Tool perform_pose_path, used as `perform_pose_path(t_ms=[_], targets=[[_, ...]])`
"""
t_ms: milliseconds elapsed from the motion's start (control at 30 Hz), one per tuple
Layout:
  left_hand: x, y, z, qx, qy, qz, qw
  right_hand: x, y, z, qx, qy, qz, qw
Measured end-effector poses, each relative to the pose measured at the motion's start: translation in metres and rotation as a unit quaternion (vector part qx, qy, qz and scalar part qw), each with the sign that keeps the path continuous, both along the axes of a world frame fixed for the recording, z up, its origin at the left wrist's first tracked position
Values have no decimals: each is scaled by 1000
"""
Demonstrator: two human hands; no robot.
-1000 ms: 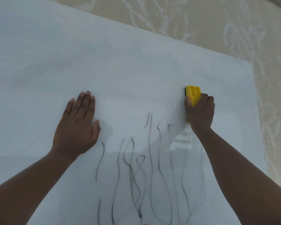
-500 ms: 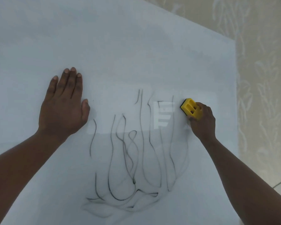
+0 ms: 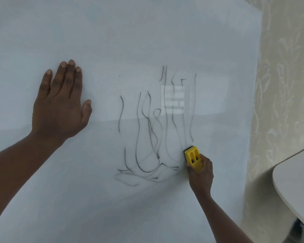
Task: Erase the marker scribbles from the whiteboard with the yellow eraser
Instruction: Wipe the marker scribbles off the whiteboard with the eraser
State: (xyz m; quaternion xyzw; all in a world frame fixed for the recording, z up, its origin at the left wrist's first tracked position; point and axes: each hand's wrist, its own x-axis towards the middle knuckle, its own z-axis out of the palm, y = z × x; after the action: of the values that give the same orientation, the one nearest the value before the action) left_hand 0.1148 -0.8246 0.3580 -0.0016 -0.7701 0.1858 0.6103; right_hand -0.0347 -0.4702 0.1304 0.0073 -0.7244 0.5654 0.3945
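**A:** Head view: what is the left hand (image 3: 60,109) doing?

**B:** It lies flat and wide open against the whiteboard (image 3: 130,32), fingers straight and close together, thumb spread toward the drawing. It holds nothing and sits left of the marker scribbles (image 3: 153,137), apart from them.

**A:** And the right hand (image 3: 201,174)?

**B:** It grips the yellow eraser (image 3: 193,157), thumb at the left edge and fingers curled round the right side and lower end. The eraser is pressed to the board at the lower right edge of the scribbles, just beside the foot of the rightmost line.

**A:** Which way does the eraser lie?

**B:** Its long axis runs nearly up and down the board, the free end up and leaning a little left. The yellow back, with two slots, faces the camera. A dark felt strip shows along the top and left edges, against the board.

**A:** The scribbles themselves?

**B:** Thin dark lines, mostly long vertical strokes looping together at the bottom, with a bright reflection (image 3: 173,100) over their upper right.

**A:** Beyond the board?

**B:** A patterned beige wall (image 3: 284,85) to the right, and a pale rounded surface (image 3: 297,181) at the lower right.
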Motion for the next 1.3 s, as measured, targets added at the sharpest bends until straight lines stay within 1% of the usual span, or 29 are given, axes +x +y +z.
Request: perform_pose_path(t_ms=[167,300,367,433,500,600,700,767,867,967,1167,1300], targets=[[7,-8,-8,-14,-10,-5,1000,53,-82,-30,-40,37,18,998],[11,-14,-11,-23,-20,0,1000,93,-155,-41,-29,79,47,995],[13,-16,-12,-30,-25,3,999,112,-188,-43,2,97,57,994],[14,-18,-13,-34,-28,3,999,129,-220,-44,76,146,46,985],[14,-20,-15,-33,-29,1,999,147,-250,-44,156,207,40,965],[16,-22,-16,-32,-32,-7,999,156,-269,-40,216,261,19,941],[18,-22,-15,-31,-31,-7,999,144,-255,-33,245,283,-8,927],[18,-21,-15,-30,-32,-3,999,127,-233,-22,230,264,-32,936],[20,-19,-16,-24,-21,5,999,97,-190,3,173,190,-69,964],[20,-10,-12,-12,12,14,1000,68,-143,22,112,106,-75,985],[8,9,14,42,53,-7,998,6,-49,56,13,29,-109,994],[0,14,26,62,61,-14,996,-31,7,66,-47,-27,-106,993]])
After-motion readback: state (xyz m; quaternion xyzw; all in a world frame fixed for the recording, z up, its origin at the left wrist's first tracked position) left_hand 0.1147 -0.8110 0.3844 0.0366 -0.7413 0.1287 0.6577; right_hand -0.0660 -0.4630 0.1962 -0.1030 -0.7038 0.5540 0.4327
